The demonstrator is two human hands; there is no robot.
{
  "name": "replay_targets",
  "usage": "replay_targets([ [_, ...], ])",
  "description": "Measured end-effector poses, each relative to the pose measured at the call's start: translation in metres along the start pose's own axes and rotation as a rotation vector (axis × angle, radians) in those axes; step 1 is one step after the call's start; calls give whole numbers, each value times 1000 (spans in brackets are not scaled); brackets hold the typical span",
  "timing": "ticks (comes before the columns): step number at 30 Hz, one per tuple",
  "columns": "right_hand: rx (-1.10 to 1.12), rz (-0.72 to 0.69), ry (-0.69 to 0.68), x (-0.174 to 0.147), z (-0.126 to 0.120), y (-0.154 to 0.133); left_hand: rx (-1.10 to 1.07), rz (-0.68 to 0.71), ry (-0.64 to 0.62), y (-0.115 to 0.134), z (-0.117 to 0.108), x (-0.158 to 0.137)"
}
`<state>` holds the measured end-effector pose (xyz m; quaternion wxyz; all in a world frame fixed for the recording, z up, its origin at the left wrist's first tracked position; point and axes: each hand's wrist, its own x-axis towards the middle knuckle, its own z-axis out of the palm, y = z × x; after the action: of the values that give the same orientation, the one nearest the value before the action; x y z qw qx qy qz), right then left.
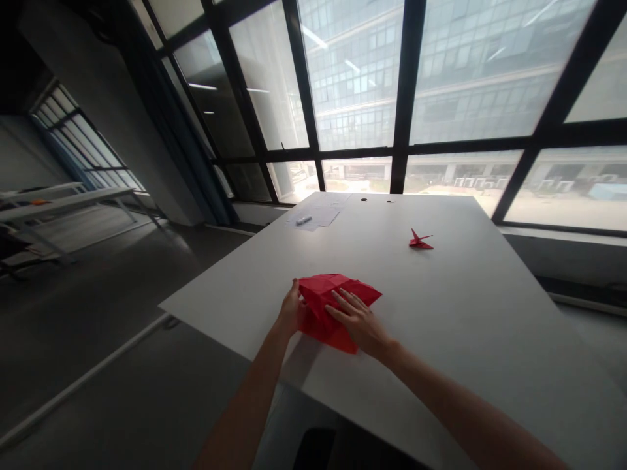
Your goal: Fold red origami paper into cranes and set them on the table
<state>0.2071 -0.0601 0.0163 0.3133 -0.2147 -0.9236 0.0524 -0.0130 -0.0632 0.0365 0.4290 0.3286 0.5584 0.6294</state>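
Note:
A creased sheet of red paper [323,285] lies near the front edge of the white table [470,326], partly folded, with corners pointing right and toward me. My left hand [292,309] grips the paper's left edge, thumb up at the rim, the other fingers partly hidden behind the sheet. Flat on the paper's right half rests my right hand [360,323], its fingers spread and pressing the surface. Farther back on the right stands a small folded red paper crane [420,241], apart from both hands.
White sheets of paper [323,215] lie at the table's far left with a white marker [304,220] on them. A dark round hole [364,200] shows near the far edge. Tall windows rise behind. A dark chair [316,447] is below the front edge.

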Motion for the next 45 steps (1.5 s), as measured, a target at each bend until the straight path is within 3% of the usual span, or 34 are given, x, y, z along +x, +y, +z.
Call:
replay_targets([
  [2, 31, -102, -101, 0, 2, 5, -108, -32, -35, 3, -11, -7],
  [5, 98, -150, -212, -1, -3, 12, -27, 83, 68, 2, -24, -19],
  [9, 216, -104, -276, -11, -16, 20, 505, 256, 82, -1, -36, -36],
  [12, 289, -50, -344, -18, -24, 25, 893, 515, 119, 2, -25, -40],
  [13, 305, -41, -373, -18, -25, 25, 960, 598, 84, 3, -16, -39],
  [15, 328, -51, -418, -17, -30, 25, 1009, 682, -159, 3, 8, -33],
  [17, 341, -71, -431, -15, -36, 22, 1066, 651, -414, -3, 30, -23],
  [19, 347, -81, -428, -16, -44, 17, 1156, 549, -547, -13, 43, -14],
  [25, 274, -54, -428, -40, -56, 5, 1233, 485, -578, -33, 34, -6],
  [27, 252, -38, -435, -43, -54, 5, 1175, 413, -607, -24, 34, 3],
  [29, 224, -25, -426, -40, -50, 5, 1036, 256, -618, -11, 47, 21],
  [31, 202, -29, -432, -32, -47, 4, 777, 138, -533, 3, 74, 42],
  [33, 191, -34, -437, -22, -44, 1, 676, 156, -509, 11, 110, 61],
  [36, 185, -77, -404, -17, -46, 0, 544, 137, -575, 9, 164, 77],
  [39, 200, -103, -239, -29, -56, 22, 133, -64, -704, -7, 192, 82],
  [42, 178, 132, 43, -49, -70, 80, -228, -210, -637, -29, 195, 87],
  [45, 22, 578, 381, -59, -85, 161, -364, -273, -544, -46, 187, 92],
])
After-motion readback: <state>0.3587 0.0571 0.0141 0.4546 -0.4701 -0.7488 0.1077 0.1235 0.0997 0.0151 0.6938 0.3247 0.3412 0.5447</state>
